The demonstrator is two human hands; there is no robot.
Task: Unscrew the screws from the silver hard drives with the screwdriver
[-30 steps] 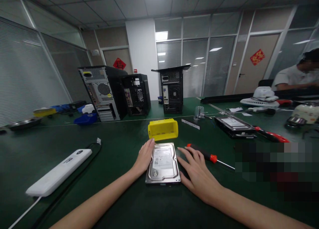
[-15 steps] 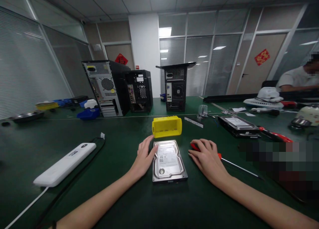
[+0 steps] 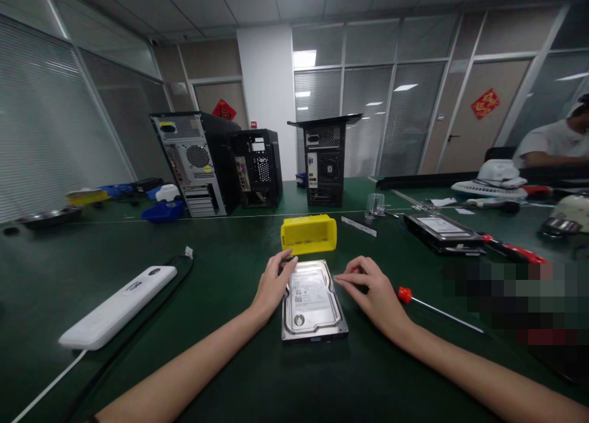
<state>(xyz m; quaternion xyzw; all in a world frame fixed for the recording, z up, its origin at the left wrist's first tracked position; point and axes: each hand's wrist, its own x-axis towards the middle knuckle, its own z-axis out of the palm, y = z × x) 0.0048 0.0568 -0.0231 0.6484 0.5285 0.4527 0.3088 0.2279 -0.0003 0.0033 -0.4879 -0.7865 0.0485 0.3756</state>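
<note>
A silver hard drive [image 3: 313,303] with a white label lies flat on the green table in front of me. My left hand [image 3: 272,288] rests along its upper left edge, fingers stretched forward and thumb at the drive's side. Just off the drive's right edge, my right hand [image 3: 370,291] has thumb and forefinger pinched together; whatever might be between them is too small to make out. Beyond the drive stands a yellow plastic bin [image 3: 309,235], its open side facing me. A screwdriver [image 3: 437,309] with a red handle lies right of my right hand, which hides part of the handle.
A white power strip [image 3: 120,306] with cables lies at left. Computer cases [image 3: 214,165] stand at the back, with a blue bin [image 3: 162,210] beside them. To the right are another drive [image 3: 442,231] and a red-handled tool [image 3: 513,248]. A person [image 3: 552,140] sits at far right.
My right hand has left the screwdriver's handle and moved left to the drive's edge, its fingers now pinched. The left hand has shifted slightly right along the drive.
</note>
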